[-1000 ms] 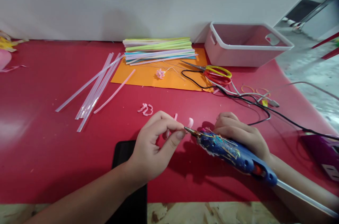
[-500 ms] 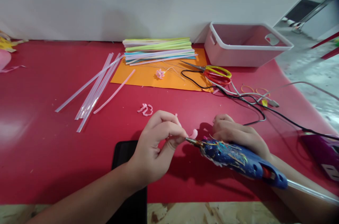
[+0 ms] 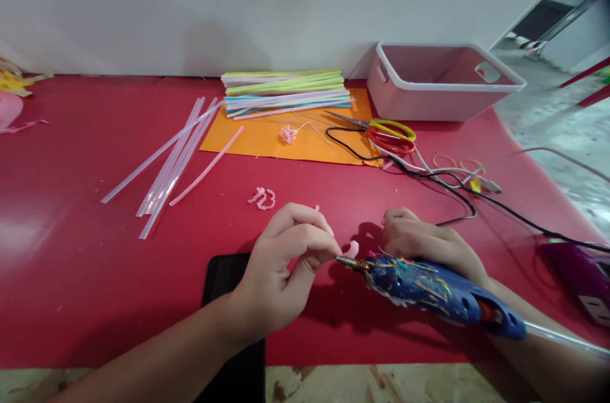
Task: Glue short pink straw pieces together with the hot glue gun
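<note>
Between thumb and forefinger, my left hand [image 3: 286, 269] pinches a small curled pink strip [image 3: 351, 250]. My right hand [image 3: 429, 243] is closed around a blue hot glue gun [image 3: 424, 288] smeared with dried glue and bits of fluff. The gun's metal nozzle points left, right at my left fingertips and the near end of the strip. A clear glue stick [image 3: 557, 336] juts from the gun's back. Beyond my left hand lie a few crinkled pink pieces [image 3: 262, 198]. A small pink flower [image 3: 288, 134] on a thin stem rests on the orange sheet [image 3: 257, 140].
Several glue sticks [image 3: 174, 164] and a pink pipe cleaner [image 3: 207, 168] lie left. Coloured pipe cleaners [image 3: 286, 88] are stacked at the back, scissors [image 3: 391, 133] beside them. A pink bin [image 3: 429, 101], tangled cables [image 3: 443, 177] and a purple object [image 3: 579, 279] are right. A black phone-like slab [image 3: 233, 365] lies underneath my left forearm.
The glue gun has shifted slightly to the right, with its nozzle still by my left fingertips. My left hand has moved a little right and down, keeping its pinch on the pink strip.
</note>
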